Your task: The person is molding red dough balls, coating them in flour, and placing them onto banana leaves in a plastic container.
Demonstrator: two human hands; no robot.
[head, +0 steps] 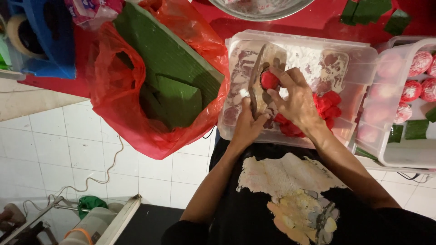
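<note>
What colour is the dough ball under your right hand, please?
Red, seen best in the head view: the dough ball.

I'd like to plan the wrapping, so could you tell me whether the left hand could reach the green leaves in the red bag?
Probably yes: the red bag lies open beside the left hand, leaves exposed, though it holds a wooden mould.

Left hand [247, 127] on wooden mould [263, 72], right hand [295, 102] pressing red dough ball [270, 80] over floured plastic tray [359, 63].
</note>
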